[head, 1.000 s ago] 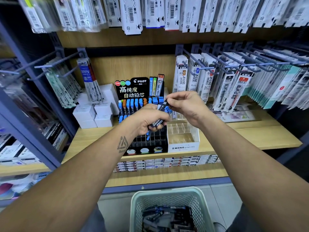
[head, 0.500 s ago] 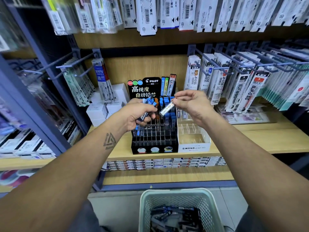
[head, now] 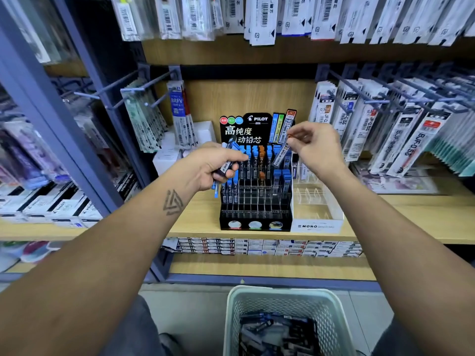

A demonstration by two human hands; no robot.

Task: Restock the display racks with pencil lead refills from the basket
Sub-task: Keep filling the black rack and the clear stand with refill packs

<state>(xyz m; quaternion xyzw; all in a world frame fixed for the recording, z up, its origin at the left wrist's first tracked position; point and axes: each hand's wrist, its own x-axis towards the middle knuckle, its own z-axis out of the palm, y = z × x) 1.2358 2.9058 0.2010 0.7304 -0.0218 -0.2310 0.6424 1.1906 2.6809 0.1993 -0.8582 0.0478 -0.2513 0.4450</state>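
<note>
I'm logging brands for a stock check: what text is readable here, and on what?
"PILOT", "高纯度": black lead rack's header.
"MONO": clear rack's white front.
"BRFV": hanging refill pack.
"BJF-0.5": hanging packs at right.
"HB": tube in the right hand.
Barcode digits and lower box labels: too small.

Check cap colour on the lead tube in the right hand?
Orange cap on the lead refill tube, pinched by the right hand; head view.

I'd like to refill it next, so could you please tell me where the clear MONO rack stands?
In the head view the MONO rack stands on the wooden shelf, right of centre, touching the black Pilot rack on its right side.
</note>
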